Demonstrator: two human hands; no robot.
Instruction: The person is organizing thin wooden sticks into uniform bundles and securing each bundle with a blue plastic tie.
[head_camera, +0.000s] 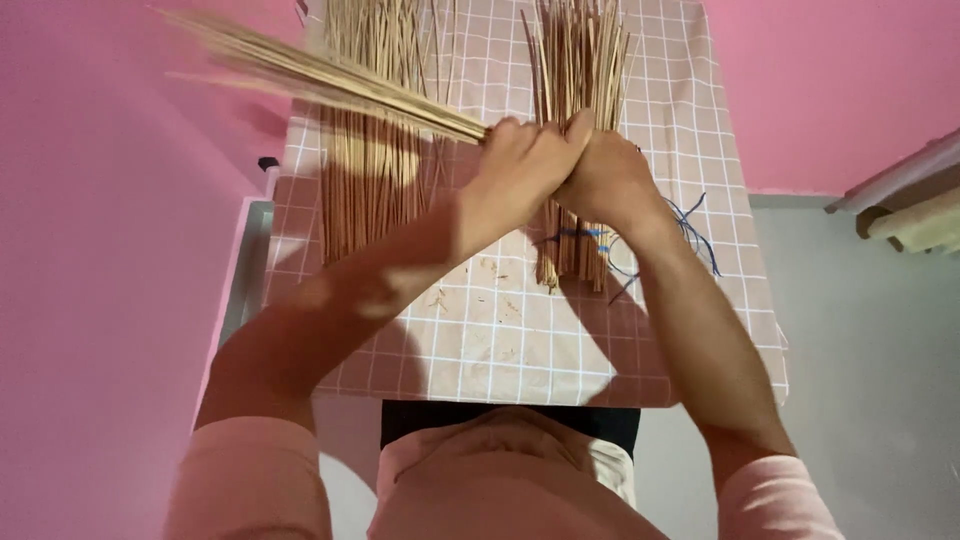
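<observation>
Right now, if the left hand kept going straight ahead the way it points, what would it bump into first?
Probably the loose pile of sticks lying on the checked cloth just beyond the left hand. Depth is hard to judge, and it might pass above them.

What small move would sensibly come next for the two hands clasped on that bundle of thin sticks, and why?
Probably lower the bundle of sticks back toward the checked cloth. The left hand and right hand grip its end together, and its far end swings up to the left, blurred. A tied bundle with blue string lies beneath, so tying likely follows.
</observation>
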